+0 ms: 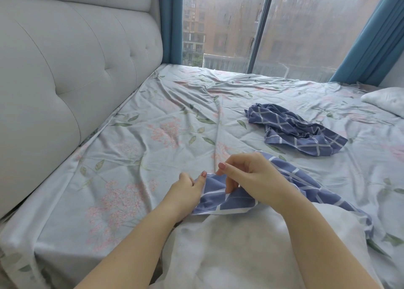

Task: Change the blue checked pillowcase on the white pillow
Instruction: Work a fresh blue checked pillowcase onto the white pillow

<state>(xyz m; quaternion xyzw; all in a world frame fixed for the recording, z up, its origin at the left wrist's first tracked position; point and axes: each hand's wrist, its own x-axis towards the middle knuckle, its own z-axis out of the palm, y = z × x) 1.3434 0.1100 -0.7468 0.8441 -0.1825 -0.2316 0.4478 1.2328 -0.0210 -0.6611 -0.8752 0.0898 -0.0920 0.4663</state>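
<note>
Head view: both hands, left hand [185,187] and right hand [247,175], pinch the pillowcase [220,199] edge.

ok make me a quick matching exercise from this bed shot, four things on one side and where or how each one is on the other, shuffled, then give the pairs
Things:
1. crumpled checked pillowcase
2. checked pillowcase edge
3. white pillow
4. headboard

Places or states:
A. along the bed's left side, grey and tufted
B. pinched between the left hand and right hand
C. lying loose on the floral sheet, touched by no hand
D. nearest the camera, under the forearms

Pairs: 1-C, 2-B, 3-D, 4-A
</note>
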